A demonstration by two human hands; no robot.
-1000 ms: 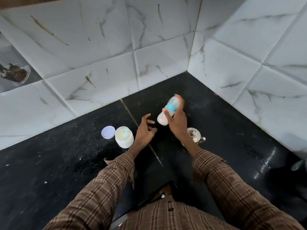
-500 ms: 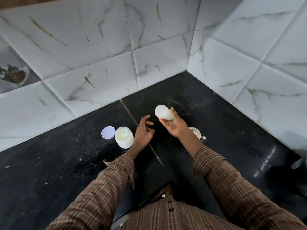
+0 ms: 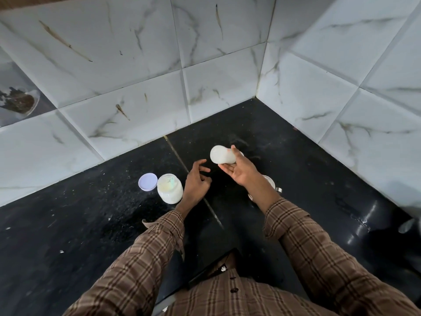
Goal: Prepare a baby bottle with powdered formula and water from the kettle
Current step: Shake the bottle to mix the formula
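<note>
Where two white marble-tiled walls (image 3: 141,106) meet in a corner, spreads a black desk (image 3: 68,236), bare and dark across its left and near right stretches. Nearer, two brown plaid sleeves (image 3: 319,254) reaching in from below. Left of centre stands an open white formula jar (image 3: 169,188), upright, mouth up, with its pale lid (image 3: 147,182) lying flat just beside it on the left. Behind the right wrist, mostly hidden, sits a steel kettle (image 3: 271,182). Held above the desk in the right hand (image 3: 241,171), palm up, fingers (image 3: 237,153) curled round its hidden cap end: the baby bottle (image 3: 222,154), long axis tilted, white base pointing up and left. Just left, apart from the bottle, hovers the left hand (image 3: 196,183), holding nothing, fingers loosely bent.
</note>
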